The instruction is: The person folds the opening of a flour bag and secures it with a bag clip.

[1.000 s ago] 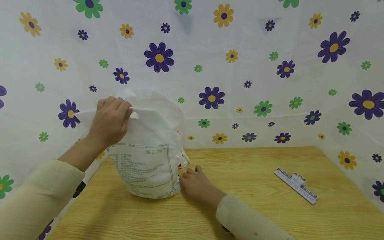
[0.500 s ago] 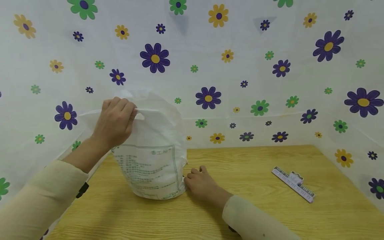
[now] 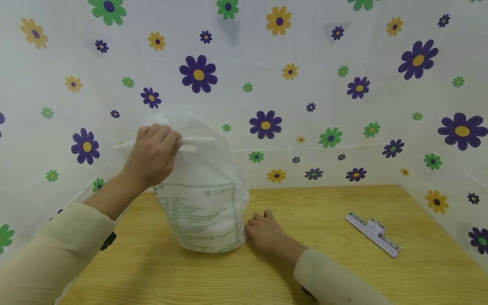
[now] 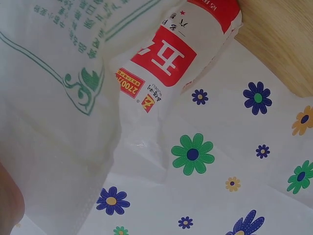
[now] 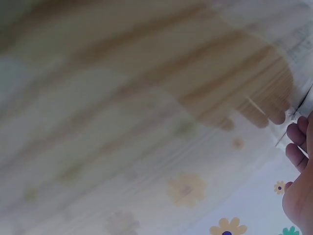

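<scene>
A white flour bag (image 3: 202, 212) with green-framed print stands on the table, its top pulled up with a handle slot showing. My left hand (image 3: 154, 154) grips that top edge, fingers curled over it. Low on the bag's right side, my right hand (image 3: 264, 233) pinches the bottom corner with curled fingers. In the left wrist view, red blocks of print on white plastic (image 4: 171, 56) show beside the green-framed face of the flour bag (image 4: 54, 63). Only an edge of the left hand (image 4: 9, 203) appears there. Curled fingers of the right hand (image 5: 299, 166) enter the right wrist view at its right edge.
A long white clip (image 3: 372, 235) with a piano-key pattern lies on the right part of the wood-grain table (image 3: 305, 212). Behind and at the sides hangs a white cloth (image 3: 236, 51) printed with purple, yellow and green flowers.
The flour bag and both hands have moved to the right across the table. Red print at the bag's right edge has gone out of sight. The clip stays in place.
</scene>
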Demonstrator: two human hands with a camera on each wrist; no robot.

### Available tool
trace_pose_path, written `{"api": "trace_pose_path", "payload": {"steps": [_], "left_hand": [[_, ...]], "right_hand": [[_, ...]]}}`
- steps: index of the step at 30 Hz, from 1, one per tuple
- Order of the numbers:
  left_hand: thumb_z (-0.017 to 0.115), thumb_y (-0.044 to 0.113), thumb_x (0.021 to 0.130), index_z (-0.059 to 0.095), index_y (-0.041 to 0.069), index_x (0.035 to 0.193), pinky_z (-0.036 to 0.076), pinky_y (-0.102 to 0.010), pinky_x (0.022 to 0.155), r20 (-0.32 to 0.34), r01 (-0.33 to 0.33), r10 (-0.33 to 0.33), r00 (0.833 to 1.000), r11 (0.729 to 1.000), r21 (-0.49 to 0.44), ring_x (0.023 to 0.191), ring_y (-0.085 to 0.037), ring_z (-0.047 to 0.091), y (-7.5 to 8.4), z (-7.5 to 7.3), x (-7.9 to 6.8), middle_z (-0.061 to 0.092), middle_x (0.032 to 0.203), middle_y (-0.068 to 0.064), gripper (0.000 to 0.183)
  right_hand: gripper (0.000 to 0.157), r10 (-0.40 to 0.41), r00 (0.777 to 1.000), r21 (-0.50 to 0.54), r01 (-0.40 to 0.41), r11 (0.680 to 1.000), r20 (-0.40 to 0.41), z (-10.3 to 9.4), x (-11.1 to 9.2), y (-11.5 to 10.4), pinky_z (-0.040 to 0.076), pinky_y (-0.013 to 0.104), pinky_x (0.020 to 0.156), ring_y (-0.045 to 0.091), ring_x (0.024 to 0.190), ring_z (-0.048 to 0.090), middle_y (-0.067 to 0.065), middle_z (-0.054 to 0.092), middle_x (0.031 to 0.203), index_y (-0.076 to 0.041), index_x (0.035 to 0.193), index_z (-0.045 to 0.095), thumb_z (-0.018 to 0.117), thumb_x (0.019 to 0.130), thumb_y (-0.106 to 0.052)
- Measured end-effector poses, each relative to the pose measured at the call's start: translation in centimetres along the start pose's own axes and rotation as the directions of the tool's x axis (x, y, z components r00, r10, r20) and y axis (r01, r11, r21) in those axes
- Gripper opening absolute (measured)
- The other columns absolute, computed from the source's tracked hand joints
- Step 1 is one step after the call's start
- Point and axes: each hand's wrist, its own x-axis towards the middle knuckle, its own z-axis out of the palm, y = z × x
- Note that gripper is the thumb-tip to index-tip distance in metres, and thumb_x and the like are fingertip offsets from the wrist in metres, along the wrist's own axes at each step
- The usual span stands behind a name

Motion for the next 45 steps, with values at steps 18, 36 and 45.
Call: {"api": "trace_pose_path", "payload": {"steps": [18, 36, 45], "left_hand": [[0.050, 0.015, 0.102, 0.058, -0.001, 0.100, 0.034, -0.049, 0.084, 0.014, -0.022, 0.022, 1.000, 0.999, 0.028, 0.085, -0.033, 0.049, -0.1, 0.3, 0.1, 0.056, 0.086, -0.014, 0.018], [0.052, 0.015, 0.101, 0.060, 0.000, 0.101, 0.038, -0.051, 0.089, 0.004, -0.054, 0.054, 0.999, 0.998, -0.018, 0.086, -0.032, 0.052, 1.6, 1.1, 1.5, 0.059, 0.087, -0.014, 0.017], [0.052, 0.017, 0.101, 0.062, 0.001, 0.103, 0.039, -0.050, 0.091, 0.011, -0.067, 0.067, 0.998, 0.998, -0.015, 0.087, -0.031, 0.052, 2.2, 1.2, 2.0, 0.060, 0.090, -0.014, 0.019]], "right_hand": [[0.009, -0.037, 0.995, 0.056, 0.042, 0.998, -0.093, 0.4, -2.9, 3.4, 0.030, 0.039, 0.083, 0.014, 0.082, 0.044, -0.007, 0.059, 0.085, -0.017, 0.089, 0.061, 0.059, 0.096, -0.022], [0.008, -0.024, 0.996, 0.116, 0.034, 0.993, -0.090, 0.2, -5.6, 6.1, 0.030, 0.038, 0.083, 0.013, 0.082, 0.043, -0.009, 0.057, 0.081, -0.018, 0.090, 0.062, 0.060, 0.096, -0.022], [0.009, -0.032, 0.996, 0.122, 0.043, 0.992, -0.088, 0.1, -6.9, 7.5, 0.030, 0.037, 0.080, 0.013, 0.084, 0.044, -0.010, 0.056, 0.081, -0.019, 0.088, 0.060, 0.061, 0.096, -0.022]]}}
